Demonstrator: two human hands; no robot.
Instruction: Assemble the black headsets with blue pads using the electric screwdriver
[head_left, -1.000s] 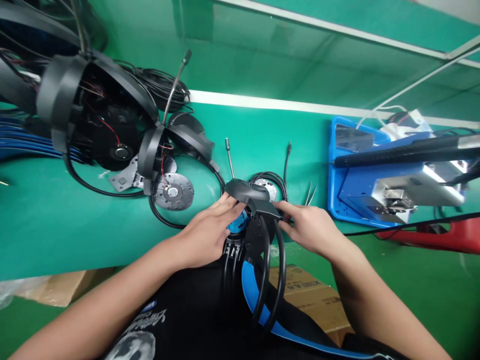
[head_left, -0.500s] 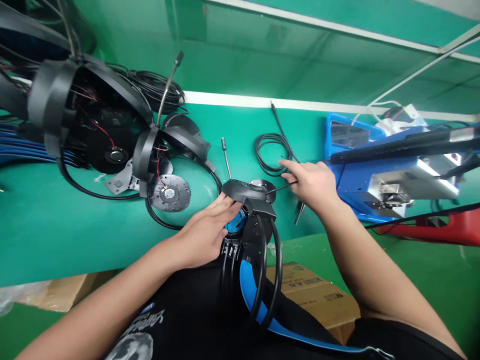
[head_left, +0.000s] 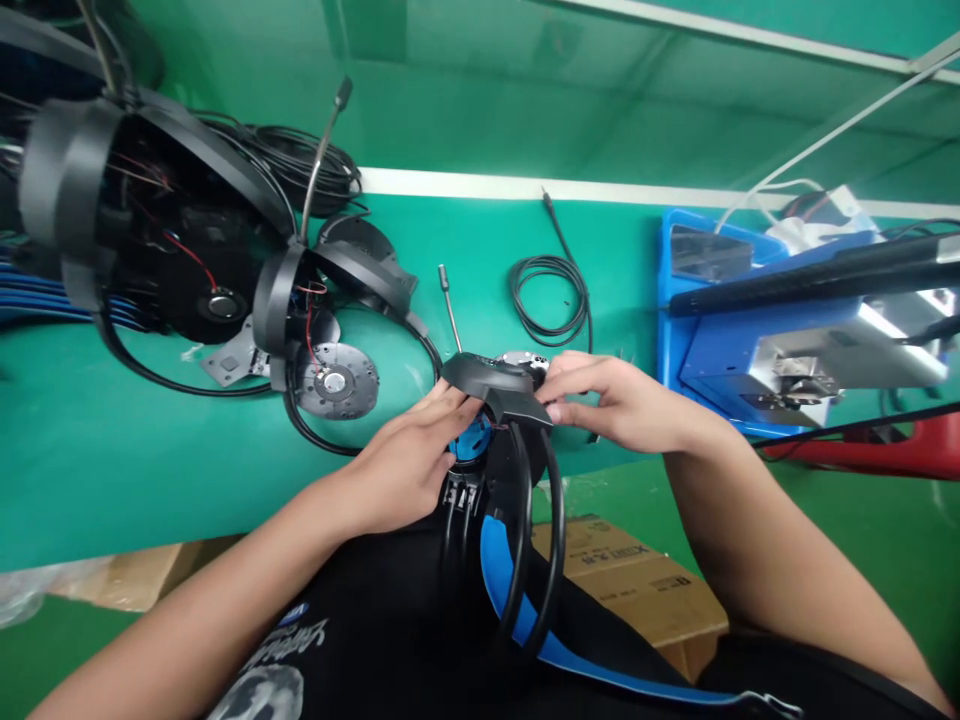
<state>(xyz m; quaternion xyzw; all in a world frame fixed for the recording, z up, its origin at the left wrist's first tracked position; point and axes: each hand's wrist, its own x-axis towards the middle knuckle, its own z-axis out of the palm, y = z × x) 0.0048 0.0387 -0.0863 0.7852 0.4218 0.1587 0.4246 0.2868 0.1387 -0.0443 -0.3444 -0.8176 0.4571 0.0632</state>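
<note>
A partly assembled black headset with a blue headband strap leans against my body at the table's edge. My left hand is closed around the left side of its ear cup, beside a blue round part. At the cup's right edge, the fingers of my right hand are pinched together. What they hold is hidden. A short microphone boom sticks up behind the cup. Just beyond my right hand lies a coiled black cable with its plug pointing away.
On the left stand more opened headsets with red wires and round speaker plates. Behind them lies a bundle of black cable. A blue tray with a metal-and-blue device fills the right. Below the table is a cardboard box.
My right hand has moved left, from pulling a thin black cable out to the right of the ear cup to touching the cup's edge. My left hand keeps its hold.
</note>
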